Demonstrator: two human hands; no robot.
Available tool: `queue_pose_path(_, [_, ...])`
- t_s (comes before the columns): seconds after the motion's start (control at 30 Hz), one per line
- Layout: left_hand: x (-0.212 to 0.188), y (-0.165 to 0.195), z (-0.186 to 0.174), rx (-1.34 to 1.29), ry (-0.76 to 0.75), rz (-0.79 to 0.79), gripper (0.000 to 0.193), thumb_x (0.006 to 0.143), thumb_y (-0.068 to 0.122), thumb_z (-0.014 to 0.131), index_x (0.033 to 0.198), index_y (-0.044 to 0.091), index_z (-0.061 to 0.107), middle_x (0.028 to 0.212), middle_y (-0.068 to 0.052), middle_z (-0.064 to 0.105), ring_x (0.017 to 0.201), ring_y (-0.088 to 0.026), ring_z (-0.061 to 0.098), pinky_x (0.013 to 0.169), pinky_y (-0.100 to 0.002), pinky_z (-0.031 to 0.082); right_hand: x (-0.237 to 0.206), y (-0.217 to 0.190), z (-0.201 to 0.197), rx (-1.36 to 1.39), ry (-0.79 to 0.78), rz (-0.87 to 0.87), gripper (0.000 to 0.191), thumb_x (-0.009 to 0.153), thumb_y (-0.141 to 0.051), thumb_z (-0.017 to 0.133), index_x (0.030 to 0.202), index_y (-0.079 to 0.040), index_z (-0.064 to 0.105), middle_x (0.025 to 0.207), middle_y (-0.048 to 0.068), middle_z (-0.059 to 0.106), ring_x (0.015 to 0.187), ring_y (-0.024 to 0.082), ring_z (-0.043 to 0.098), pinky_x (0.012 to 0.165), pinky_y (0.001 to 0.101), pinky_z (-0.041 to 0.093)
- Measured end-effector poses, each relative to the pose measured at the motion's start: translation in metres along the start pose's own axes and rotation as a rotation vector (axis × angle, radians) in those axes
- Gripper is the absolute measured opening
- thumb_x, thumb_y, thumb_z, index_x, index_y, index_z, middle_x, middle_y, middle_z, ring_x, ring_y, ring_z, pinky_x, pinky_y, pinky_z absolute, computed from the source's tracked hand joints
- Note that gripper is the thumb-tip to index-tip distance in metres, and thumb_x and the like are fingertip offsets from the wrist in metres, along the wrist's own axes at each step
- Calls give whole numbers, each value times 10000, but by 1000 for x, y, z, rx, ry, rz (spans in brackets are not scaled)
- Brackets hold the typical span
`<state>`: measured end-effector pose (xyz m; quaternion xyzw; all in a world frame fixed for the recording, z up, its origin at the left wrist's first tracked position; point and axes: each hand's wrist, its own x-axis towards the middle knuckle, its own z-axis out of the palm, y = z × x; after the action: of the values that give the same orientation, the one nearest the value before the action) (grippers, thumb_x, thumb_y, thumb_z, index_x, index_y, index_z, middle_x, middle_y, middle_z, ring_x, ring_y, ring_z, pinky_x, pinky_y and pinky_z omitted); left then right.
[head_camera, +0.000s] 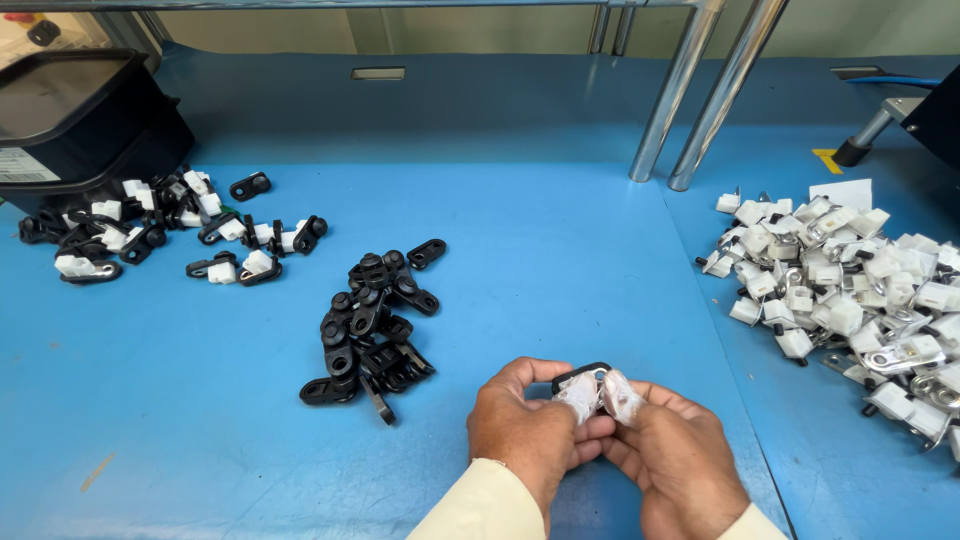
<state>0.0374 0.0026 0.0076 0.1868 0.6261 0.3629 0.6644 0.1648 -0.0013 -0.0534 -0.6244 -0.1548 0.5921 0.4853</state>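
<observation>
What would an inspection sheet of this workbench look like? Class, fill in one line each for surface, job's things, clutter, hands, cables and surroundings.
Surface: blue bench top, one small scuff at the near left.
Job's things: black plastic bracket with a white piece at the fingertips, held between both hands.
Clutter: pile of black brackets in the middle; pile of white and metal parts at right; joined black-and-white pieces at left.
Hands: left hand and right hand both pinch the bracket; fingertips wrapped in white.
Cables: blue hose at far right.
Surroundings: black bin at far left; two slanted metal poles behind.
</observation>
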Motion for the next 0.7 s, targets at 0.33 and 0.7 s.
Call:
queue_pose_path(0.33, [9, -6, -7, -165, -130, -134, 202, 981, 213, 647, 1080, 37, 626, 973, -145, 772, 890, -244, 787, 776, -365, 665, -3, -11, -11, -58, -89, 67, 322, 982, -267, 627, 1107, 25, 682, 953, 126, 740, 867, 226, 687, 796, 400, 568])
queue_pose_path(0.7, [17, -11, -9, -158, -167, -182, 236, 1002, 196, 553, 1143, 27, 637, 1037, -174, 773, 882, -237, 788, 781, -370, 671, -8, -21, -11, -187, -65, 84, 356, 1012, -270, 609, 1127, 52, 709, 975, 161, 758, 878, 244, 709, 789, 384, 598])
